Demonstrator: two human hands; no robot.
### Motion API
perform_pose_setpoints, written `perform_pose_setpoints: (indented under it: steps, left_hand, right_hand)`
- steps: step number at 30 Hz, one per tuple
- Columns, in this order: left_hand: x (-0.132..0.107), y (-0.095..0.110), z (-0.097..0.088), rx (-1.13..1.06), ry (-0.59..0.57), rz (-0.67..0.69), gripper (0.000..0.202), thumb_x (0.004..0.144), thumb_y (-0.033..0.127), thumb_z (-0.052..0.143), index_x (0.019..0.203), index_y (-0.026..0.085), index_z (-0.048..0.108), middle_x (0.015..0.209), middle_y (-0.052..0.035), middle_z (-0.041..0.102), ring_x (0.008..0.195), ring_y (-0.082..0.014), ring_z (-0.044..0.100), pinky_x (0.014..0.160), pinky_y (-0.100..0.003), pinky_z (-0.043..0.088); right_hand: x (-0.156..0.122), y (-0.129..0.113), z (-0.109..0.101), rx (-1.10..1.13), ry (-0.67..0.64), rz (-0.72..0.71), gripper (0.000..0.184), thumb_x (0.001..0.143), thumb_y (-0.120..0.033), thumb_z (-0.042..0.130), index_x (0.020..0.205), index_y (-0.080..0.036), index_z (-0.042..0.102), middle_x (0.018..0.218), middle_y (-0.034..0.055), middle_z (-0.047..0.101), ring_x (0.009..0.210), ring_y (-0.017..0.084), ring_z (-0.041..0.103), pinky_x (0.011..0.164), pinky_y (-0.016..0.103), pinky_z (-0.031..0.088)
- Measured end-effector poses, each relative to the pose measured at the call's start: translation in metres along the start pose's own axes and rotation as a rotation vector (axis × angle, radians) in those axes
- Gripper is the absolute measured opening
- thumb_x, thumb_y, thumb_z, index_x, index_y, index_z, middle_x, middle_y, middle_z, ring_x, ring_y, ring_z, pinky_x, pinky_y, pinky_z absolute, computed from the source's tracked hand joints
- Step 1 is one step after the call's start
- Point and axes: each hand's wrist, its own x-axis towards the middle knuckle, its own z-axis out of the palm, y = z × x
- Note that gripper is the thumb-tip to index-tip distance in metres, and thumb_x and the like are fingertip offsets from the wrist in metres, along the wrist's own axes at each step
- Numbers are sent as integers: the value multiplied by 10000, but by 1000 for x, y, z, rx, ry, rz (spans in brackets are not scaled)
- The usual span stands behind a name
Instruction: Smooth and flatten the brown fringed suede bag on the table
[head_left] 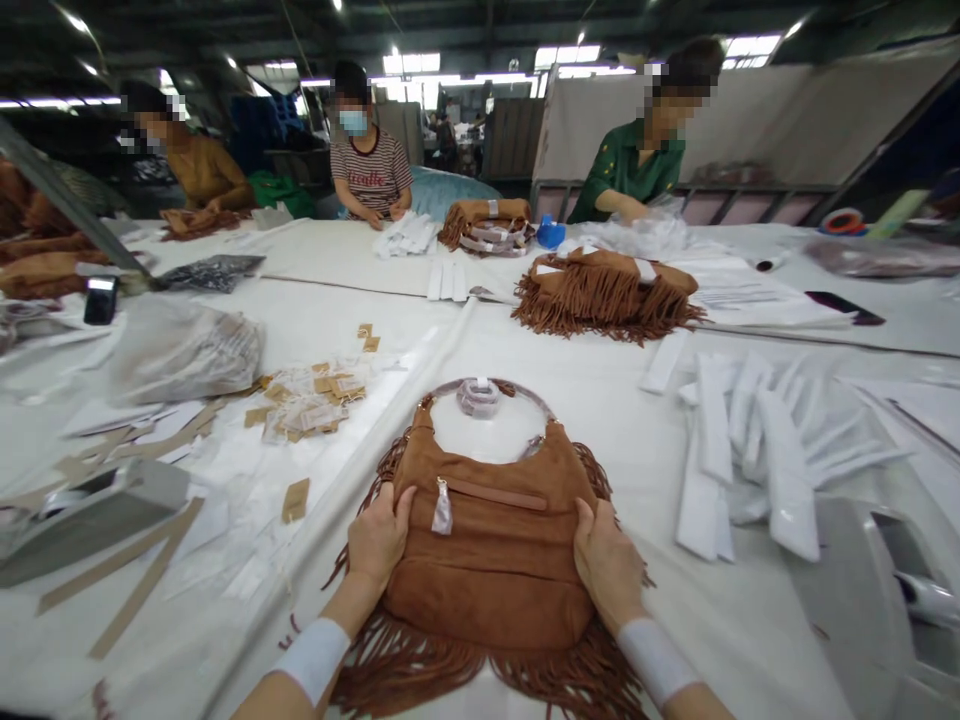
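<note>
A brown suede fringed handbag (487, 545) lies on the white-covered table right in front of me. Its curved handle arches away from me, and a wrapped bundle (478, 397) sits inside that arch. A zipper pull in a clear wrapper (442, 510) hangs on the bag's front, beside a brown strip. My left hand (379, 535) grips the bag's left side, thumb on the front and fingers hidden at the edge. Along the opposite side, my right hand (606, 560) holds the bag in the same way. Fringe spreads out below and beside both hands.
Small tan tags (322, 395) lie in a pile to the left, near a grey tape dispenser (97, 510). White wrapped strips (742, 450) and another dispenser (862, 600) are on the right. More fringed bags (607, 295) lie farther back, where several people work.
</note>
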Motion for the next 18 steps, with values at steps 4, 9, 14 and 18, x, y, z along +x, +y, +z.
perform_pose_setpoints:
  steps: [4, 9, 14, 18]
  left_hand:
    - [-1, -3, 1, -17, 22, 18, 387, 993, 498, 285, 890, 209, 521, 723, -36, 661, 676, -212, 650, 525, -273, 299]
    - [-2, -5, 4, -14, 42, 31, 388, 989, 506, 292, 878, 213, 521, 710, -29, 653, 669, -214, 642, 524, -279, 278]
    - [-1, -5, 8, -7, 38, 40, 385, 986, 510, 300, 855, 218, 514, 713, -24, 657, 668, -209, 639, 527, -282, 258]
    - [1, -6, 9, -3, 30, 49, 391, 986, 508, 299, 847, 217, 520, 718, -27, 661, 668, -208, 638, 529, -285, 253]
  right_hand:
    - [-1, -1, -3, 3, 17, -7, 318, 1004, -395, 286, 998, -168, 509, 710, 108, 698, 653, 247, 684, 523, 287, 349]
    - [-4, 2, -2, -10, 18, 11, 320, 1005, -388, 282, 1014, -168, 515, 719, 103, 704, 648, 240, 683, 539, 293, 371]
    - [-2, 2, -1, -18, -5, 16, 315, 1005, -387, 277, 1006, -176, 511, 735, 101, 708, 664, 244, 687, 546, 296, 378]
    - [2, 0, 1, -32, -26, 37, 323, 1002, -401, 274, 1017, -180, 509, 739, 99, 707, 671, 251, 689, 558, 303, 389]
